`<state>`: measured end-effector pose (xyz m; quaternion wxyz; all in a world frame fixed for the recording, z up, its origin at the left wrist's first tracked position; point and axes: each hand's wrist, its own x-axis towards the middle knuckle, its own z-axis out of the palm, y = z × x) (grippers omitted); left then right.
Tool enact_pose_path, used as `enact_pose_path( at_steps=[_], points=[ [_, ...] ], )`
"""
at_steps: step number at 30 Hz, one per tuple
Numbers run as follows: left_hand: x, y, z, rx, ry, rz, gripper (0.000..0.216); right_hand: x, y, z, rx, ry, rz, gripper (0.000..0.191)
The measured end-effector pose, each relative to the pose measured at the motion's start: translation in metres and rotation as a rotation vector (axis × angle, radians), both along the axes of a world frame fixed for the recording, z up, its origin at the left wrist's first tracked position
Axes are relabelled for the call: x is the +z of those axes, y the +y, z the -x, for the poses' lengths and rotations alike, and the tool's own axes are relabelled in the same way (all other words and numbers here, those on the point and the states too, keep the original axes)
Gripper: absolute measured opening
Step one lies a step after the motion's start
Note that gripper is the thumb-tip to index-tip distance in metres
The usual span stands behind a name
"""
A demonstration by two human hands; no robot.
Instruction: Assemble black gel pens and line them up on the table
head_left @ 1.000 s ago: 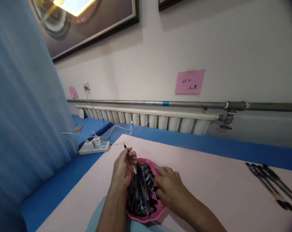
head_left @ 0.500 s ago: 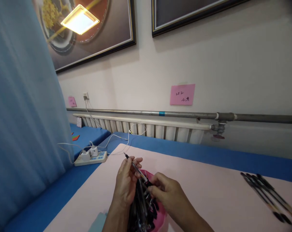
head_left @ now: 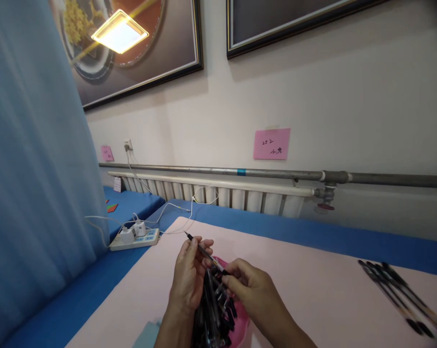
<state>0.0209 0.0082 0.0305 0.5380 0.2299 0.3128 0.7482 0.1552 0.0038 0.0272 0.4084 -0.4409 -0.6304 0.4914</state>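
Note:
My left hand [head_left: 188,280] is closed round a clear pen [head_left: 201,250] whose dark tip points up and to the left. My right hand [head_left: 247,287] pinches the pen's other end, close to the left hand. Both hands hover over a pink bowl [head_left: 242,319] piled with several black and clear pens [head_left: 214,309]. The bowl rests on a pale pink table cover [head_left: 312,290], partly cut off by the lower edge of the picture.
A row of several black pens [head_left: 402,298] lies at the right on the pink cover. A white power strip [head_left: 131,239] with plugs and cables sits on the blue surface at the left. A blue curtain [head_left: 33,169] hangs left; a radiator [head_left: 218,191] and pipe run along the wall.
My right hand left the pile in the bowl, rose and pinched the end of the pen held by my left hand. The view has tilted upward, so less of the bowl shows.

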Motion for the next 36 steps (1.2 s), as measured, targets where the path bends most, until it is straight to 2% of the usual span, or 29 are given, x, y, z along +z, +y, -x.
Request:
enact_pose_path(
  at_steps=[8, 17, 22, 25, 29, 36],
  points=[
    [0.001, 0.0, -0.001, 0.01, -0.006, 0.0, 0.026, 0.003, -0.001, 0.002, -0.036, 0.058, 0.065, 0.006],
    [0.002, -0.003, -0.002, 0.015, -0.005, -0.003, 0.026, 0.003, -0.003, 0.002, -0.015, 0.051, 0.018, 0.007],
    [0.003, -0.002, -0.004, 0.014, 0.034, -0.018, 0.025, 0.001, -0.003, 0.001, -0.043, 0.023, -0.056, 0.011],
    [0.002, -0.001, -0.006, 0.011, 0.082, -0.011, 0.025, 0.002, -0.002, -0.002, -0.086, -0.062, -0.183, 0.013],
    [-0.001, -0.002, -0.009, -0.073, 0.166, 0.009, 0.027, 0.001, -0.002, -0.004, -0.102, -0.161, -0.358, 0.016],
    [-0.005, -0.001, -0.012, -0.073, 0.177, 0.03, 0.024, -0.001, -0.001, -0.004, -0.094, -0.199, -0.369, 0.018]
  ],
)
